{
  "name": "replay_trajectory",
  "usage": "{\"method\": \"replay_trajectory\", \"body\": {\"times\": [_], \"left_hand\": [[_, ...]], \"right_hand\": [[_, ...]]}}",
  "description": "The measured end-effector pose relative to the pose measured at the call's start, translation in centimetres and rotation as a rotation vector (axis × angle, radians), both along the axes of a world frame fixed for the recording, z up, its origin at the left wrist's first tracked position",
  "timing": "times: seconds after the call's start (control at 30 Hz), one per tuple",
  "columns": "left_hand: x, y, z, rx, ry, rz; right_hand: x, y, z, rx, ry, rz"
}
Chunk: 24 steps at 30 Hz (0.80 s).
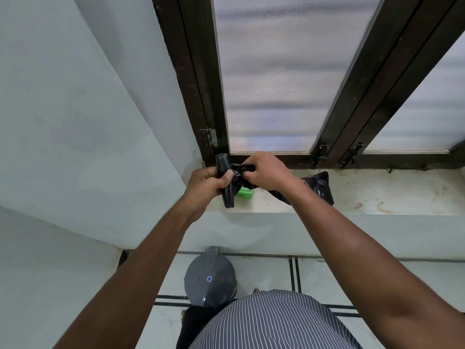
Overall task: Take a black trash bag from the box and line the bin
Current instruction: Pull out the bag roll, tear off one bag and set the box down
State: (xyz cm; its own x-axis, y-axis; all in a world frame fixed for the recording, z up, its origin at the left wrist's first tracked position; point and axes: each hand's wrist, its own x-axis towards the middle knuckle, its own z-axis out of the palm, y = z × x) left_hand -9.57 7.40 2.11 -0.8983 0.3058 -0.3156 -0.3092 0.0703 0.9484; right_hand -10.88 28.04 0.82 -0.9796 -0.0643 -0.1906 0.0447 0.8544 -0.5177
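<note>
Roll [224,182]: black bags, rolled; the left hand [206,185] is clamping it, fingers wrapped round the middle, thumb pressed on the front.
Bag [317,187]: loose end is trailing from the roll under the right wrist onto the sill [377,195]; the right hand [266,170] is pinching the film just beside the left thumb, fingers curled shut on it. Whether it is tearing free cannot be told.
Box [245,193]: green, lying on the sill just below and behind both sets of fingers, mostly hidden; contents not visible.
Bin [210,279]: grey, on the floor well below the hands, lid sitting closed; interior hidden, so any liner cannot be told.
Progress: roll appears to be out of the box; separating one bag seems to be underway. Left: opening the bag, lifting the lid, lining the bin.
</note>
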Motion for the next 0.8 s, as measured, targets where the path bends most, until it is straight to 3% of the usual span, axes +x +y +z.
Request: {"method": "replay_trajectory", "body": {"times": [0.1,0.2,0.4,0.53,0.67,0.7,0.8], "left_hand": [[0.3,-0.1,1.2,0.065,0.006,-0.071],[0.1,-0.2,1.7,-0.096,0.120,-0.138],[-0.3,0.2,-1.0,-0.041,-0.090,-0.036],[-0.4,0.8,-1.8,-0.089,-0.074,0.032],[-0.7,0.8,-2.4,-0.112,-0.066,0.119],[-0.7,0.8,-2.5,-0.081,-0.085,0.126],[-0.6,0.6,-2.5,0.033,-0.123,0.091]], "right_hand": [[-0.5,0.4,-1.2,0.155,0.078,-0.069],[-1.4,1.4,-2.1,0.171,0.113,-0.090],[-3.1,3.0,-3.1,0.408,0.201,-0.103],[-1.9,3.6,-3.2,0.442,0.203,-0.208],[1.1,2.0,-2.1,0.192,0.423,-0.420],[1.9,1.6,-1.6,0.032,0.322,-0.461],[3.6,0.5,-1.0,-0.603,-0.282,-0.469]]}}
